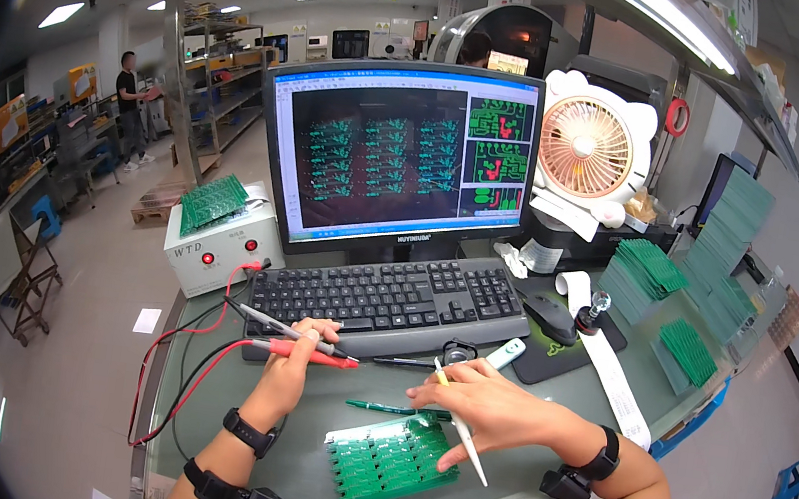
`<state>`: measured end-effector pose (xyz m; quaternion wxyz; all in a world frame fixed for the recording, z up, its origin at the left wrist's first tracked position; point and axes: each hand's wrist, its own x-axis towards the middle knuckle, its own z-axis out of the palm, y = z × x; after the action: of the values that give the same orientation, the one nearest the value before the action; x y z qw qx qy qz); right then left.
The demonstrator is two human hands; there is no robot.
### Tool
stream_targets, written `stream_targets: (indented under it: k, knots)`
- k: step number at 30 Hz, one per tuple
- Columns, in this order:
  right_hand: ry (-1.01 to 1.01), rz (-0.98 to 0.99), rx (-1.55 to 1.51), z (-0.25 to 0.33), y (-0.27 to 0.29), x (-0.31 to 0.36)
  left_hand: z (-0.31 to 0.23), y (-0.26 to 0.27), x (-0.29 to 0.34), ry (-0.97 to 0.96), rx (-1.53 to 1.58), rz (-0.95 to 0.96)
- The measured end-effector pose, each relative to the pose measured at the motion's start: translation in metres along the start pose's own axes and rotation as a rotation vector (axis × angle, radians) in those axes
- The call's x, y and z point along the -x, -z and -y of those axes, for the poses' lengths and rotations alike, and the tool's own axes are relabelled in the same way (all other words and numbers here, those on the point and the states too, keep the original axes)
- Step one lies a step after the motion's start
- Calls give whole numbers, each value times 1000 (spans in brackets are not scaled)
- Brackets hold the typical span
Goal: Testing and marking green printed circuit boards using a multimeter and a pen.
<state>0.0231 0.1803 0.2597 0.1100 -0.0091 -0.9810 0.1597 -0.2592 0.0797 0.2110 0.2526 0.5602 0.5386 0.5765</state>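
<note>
My left hand [287,373] is closed around two test probes, a red probe [320,354] and a grey-and-black probe [283,326], both pointing right. A slim white pen-like tool [467,434] with a yellowish upper end sits between the fingers of my right hand [499,414], its tip slanting down. Below that hand lies a green circuit board panel [382,461] with rows of small parts. My right thumb is by the panel's right edge; whether it touches cannot be made out. Just beyond the panel rests a dark green pen [394,409].
A black keyboard [383,298] and a monitor [381,161] stand behind my hands. On the left, red and black leads run near a white tester box [224,245]. To the right are a mouse [550,319], a paper strip [615,391], stacked green boards [687,350] and a fan [589,148].
</note>
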Motion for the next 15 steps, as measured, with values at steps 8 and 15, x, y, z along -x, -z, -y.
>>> stream_targets:
  k: [8,15]
  knots:
    - [37,14,117,-7,-2,3,-46,-10,1,174,294,188]
    - [9,36,51,-5,0,4,-46,-12,16,187,398,485]
